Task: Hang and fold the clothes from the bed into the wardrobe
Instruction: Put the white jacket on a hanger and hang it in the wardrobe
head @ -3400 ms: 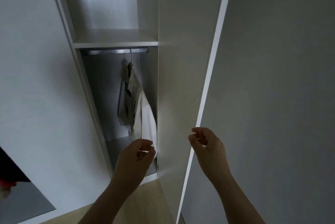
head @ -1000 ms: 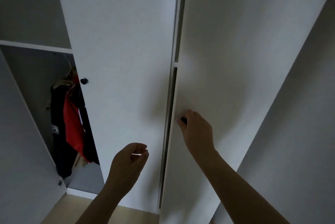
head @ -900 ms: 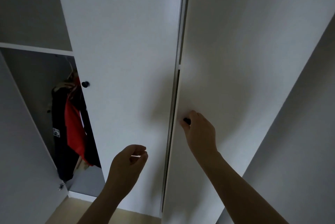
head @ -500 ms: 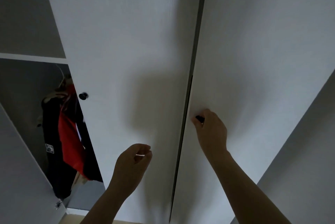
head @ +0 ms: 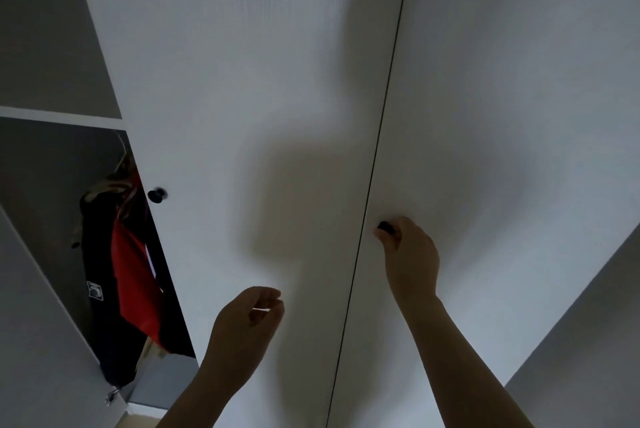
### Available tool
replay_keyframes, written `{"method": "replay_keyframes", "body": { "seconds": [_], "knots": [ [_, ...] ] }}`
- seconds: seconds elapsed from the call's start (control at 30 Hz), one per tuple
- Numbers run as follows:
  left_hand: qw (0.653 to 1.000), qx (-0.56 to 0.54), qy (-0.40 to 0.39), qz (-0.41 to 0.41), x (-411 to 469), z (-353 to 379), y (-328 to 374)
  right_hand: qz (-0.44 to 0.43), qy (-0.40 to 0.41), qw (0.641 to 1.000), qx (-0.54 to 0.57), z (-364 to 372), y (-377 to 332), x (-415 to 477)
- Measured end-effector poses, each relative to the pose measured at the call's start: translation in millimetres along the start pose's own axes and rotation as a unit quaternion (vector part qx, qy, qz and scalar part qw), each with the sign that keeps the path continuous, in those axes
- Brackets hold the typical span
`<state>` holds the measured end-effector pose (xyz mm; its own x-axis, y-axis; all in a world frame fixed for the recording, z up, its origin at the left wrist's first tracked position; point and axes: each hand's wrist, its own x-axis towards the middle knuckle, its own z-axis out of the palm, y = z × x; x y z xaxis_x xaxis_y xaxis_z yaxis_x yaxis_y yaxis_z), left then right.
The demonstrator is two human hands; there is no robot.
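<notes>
1. White wardrobe fronts filled the view from close up, dim and shadowed. A grey wall showed at far right, a sliver of pale floor at the bottom edge.
2. Far left, one compartment stood open beneath a shelf. The hung clothes, black and red, dangled inside, their long axis running up and down. No bed was in sight.
3. Just right of them, a small dark knob sat at the left edge of a white door panel.
4. The left hand hovered low in front of that panel, fingers loosely curled, thumb near forefinger, with nothing visible in it.
5. A thin dark seam ran top to bottom between two panels.
6. Just right of the seam, the right hand reached up, fingers curled around a second knob.
7. The hung clothes lay to the left of both hands. The left hand was the nearer, so a reach into that compartment would likely fall to it.
</notes>
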<state>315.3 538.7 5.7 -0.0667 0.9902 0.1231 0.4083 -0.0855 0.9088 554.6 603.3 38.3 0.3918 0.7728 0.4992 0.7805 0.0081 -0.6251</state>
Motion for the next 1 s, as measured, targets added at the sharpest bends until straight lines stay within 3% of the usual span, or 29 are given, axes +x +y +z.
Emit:
{"method": "replay_keyframes", "body": {
  "seconds": [0.4,0.57,1.0],
  "knots": [
    [0.998,-0.028,0.038,-0.029,-7.0,-19.6,-9.4,0.038,-0.113,0.993,0.024,8.7,-3.3,-31.9],
    [0.997,-0.042,0.051,-0.025,-6.0,-60.2,-26.9,-0.021,-0.181,0.982,0.053,33.2,-61.8,-63.6],
    [0.998,0.020,0.047,0.027,5.1,-252.2,-98.4,-0.072,-0.191,0.975,0.084,132.9,-239.1,-122.8]
  ]
}}
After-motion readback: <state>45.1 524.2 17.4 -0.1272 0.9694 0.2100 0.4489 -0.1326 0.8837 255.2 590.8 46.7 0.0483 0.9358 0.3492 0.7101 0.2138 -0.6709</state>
